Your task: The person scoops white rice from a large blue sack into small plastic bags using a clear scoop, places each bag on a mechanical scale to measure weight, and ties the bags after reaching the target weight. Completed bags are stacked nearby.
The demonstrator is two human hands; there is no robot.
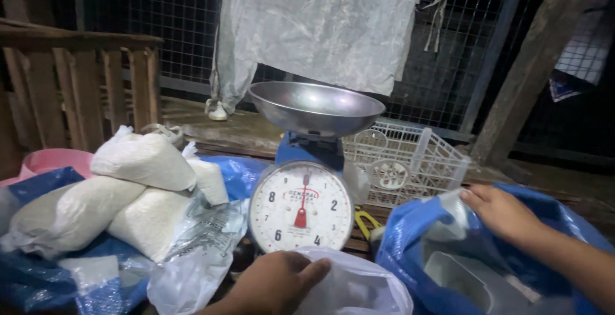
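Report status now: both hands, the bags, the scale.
Left hand grips clear plastic bag. Right hand on blue sack rim. Scale pan empty.

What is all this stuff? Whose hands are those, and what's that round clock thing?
The camera sits on a person's head and looks down, so these are that person's own hands. The left hand holds a clear plastic bag. The right hand grips the edge of a big blue sack. The round thing is a weighing scale, not a clock; its metal pan on top is empty. On the left lie tied bags of white grains. Behind stands a white plastic crate.
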